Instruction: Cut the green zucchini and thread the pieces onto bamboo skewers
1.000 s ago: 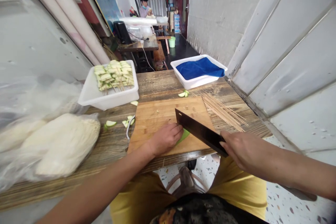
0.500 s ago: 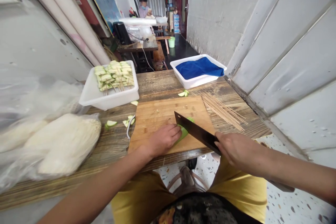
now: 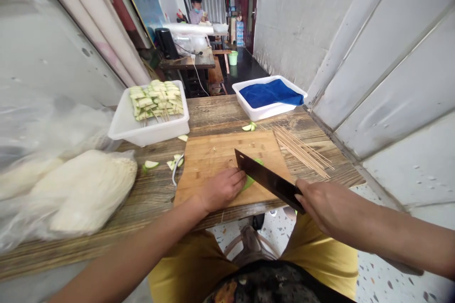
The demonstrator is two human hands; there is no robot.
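Observation:
A wooden cutting board [image 3: 204, 156] lies at the table's near edge. On it is a green-skinned zucchini [image 3: 248, 182], partly hidden by my fingers and the blade. My left hand [image 3: 224, 188] holds the zucchini from the left, fingers curled together. In my right hand [image 3: 322, 206] is the handle of a dark cleaver [image 3: 267, 177]. Its broad blade slants across the zucchini, close to my left fingertips. Whether the edge is in the flesh I cannot tell. Cut zucchini pieces [image 3: 151, 164] lie left of the board, and a few more [image 3: 249, 127] lie beyond it.
Thin wooden skewers [image 3: 302, 149] lie right of the board. A white tub [image 3: 156, 136] at the back left holds skewered zucchini slices. Another white tray [image 3: 258, 113] holds a blue cloth [image 3: 272, 93]. Bulging plastic bags [image 3: 88, 194] stand left. A person [image 3: 196, 12] sits far back.
The cleaver and my right hand have shifted slightly, the handle moving right and down. My left hand stays on the zucchini. The whole view has moved a little.

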